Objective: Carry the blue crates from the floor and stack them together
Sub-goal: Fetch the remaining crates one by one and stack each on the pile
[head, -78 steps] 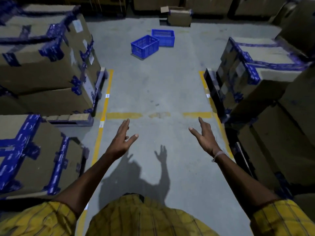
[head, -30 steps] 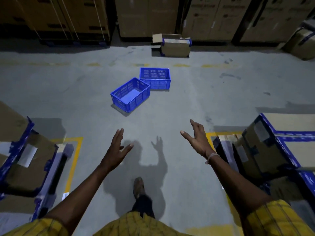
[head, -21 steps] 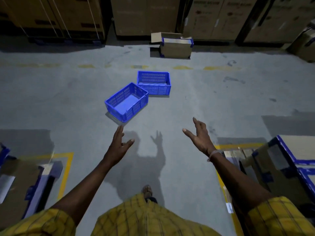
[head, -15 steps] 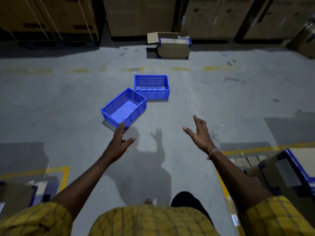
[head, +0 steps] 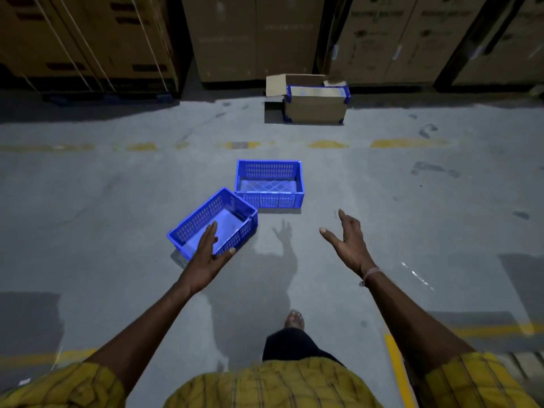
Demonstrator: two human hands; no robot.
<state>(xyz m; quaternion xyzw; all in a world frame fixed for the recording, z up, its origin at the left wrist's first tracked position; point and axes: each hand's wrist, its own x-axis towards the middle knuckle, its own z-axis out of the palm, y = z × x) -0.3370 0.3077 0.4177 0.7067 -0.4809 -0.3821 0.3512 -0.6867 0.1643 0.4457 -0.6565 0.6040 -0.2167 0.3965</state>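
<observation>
Pretty much nothing is done yet, as far as anyone can tell. Both blue crates sit on the grey floor (head: 412, 231) mid-frame, unstacked: the nearer crate (head: 212, 222) is turned at an angle, its far corner right up against the far crate (head: 269, 184), which sits square just behind it. Both look empty.

The left hand (head: 207, 256) is out in front of the nearer crate, fingers (head: 209, 234) straight and together, thumb out, holding nothing. The right hand (head: 348, 242) is off to the right of centre, fingers spread, also empty.

What's left, probably: reach, grab one, carry it, set it with the other. A cardboard box (head: 315, 103) sits further back near the top.
</observation>
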